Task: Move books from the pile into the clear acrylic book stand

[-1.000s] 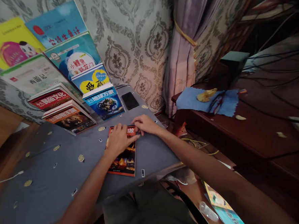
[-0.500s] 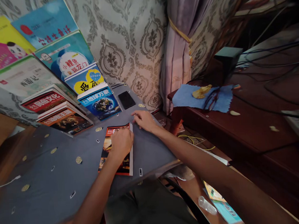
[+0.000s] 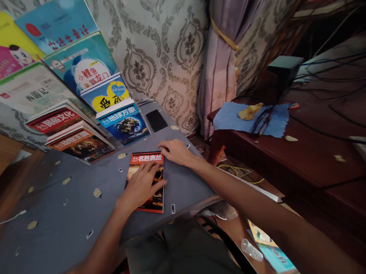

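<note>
A closed orange-and-black book (image 3: pixel 152 201) with white Chinese characters along its top lies flat near the table's front edge. My left hand (image 3: pixel 142 181) rests spread over the cover, fingers stretched toward the title and thumb out to the right. At the book's upper right corner is my right hand (image 3: pixel 176 152), its fingers bent and lying close to the edge; whether the fingertips pinch the cover is not clear. Behind the book, a stand holds a blue book with a globe (image 3: pixel 128 126) and an orange book with a lion (image 3: pixel 82 145).
A black phone (image 3: pixel 156 120) lies at the table's back right. More picture books (image 3: pixel 67 22) fill the stand on the left. Across a gap, a dark red table (image 3: pixel 313 145) carries a blue cloth (image 3: pixel 228 117) and cables. A white cable (image 3: pixel 8 220) lies at left.
My left hand has opened from a curled shape and spread flat over the cover, uncovering the title. My right hand has shifted slightly toward the book's corner. The book now lies flatter.
</note>
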`<state>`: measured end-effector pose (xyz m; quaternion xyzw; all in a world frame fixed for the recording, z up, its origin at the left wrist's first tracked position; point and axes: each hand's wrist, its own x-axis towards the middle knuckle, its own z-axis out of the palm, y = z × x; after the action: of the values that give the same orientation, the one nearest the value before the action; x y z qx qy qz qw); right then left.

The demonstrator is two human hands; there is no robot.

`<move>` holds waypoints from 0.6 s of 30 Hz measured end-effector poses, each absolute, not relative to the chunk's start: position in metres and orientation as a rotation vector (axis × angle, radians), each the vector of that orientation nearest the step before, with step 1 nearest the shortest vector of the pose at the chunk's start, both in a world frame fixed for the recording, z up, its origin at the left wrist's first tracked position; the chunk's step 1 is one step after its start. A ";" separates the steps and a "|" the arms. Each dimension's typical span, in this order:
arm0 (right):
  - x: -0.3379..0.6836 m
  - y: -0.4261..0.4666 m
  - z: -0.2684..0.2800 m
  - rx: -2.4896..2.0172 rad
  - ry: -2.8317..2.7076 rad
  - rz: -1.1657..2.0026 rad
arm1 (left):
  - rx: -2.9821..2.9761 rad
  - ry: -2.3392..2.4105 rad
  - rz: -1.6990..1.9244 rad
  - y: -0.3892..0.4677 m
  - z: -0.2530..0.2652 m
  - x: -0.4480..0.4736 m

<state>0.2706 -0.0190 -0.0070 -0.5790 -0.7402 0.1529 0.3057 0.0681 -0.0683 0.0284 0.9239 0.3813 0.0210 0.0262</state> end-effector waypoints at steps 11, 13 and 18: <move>0.261 -0.009 -0.032 -1.249 -2.050 0.468 | 2.894 1.162 -0.023 -0.108 0.007 0.020; 0.258 -0.006 -0.036 -1.166 -2.111 0.474 | 2.929 1.227 0.033 -0.110 0.002 0.034; 0.255 -0.003 -0.037 -1.142 -2.165 0.437 | 2.952 1.287 0.209 -0.118 -0.002 0.055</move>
<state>0.2553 -0.0030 -0.0375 -0.4350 -0.8244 0.1664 0.3217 0.0554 -0.1185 -0.0024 0.9139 0.3984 0.0647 -0.0428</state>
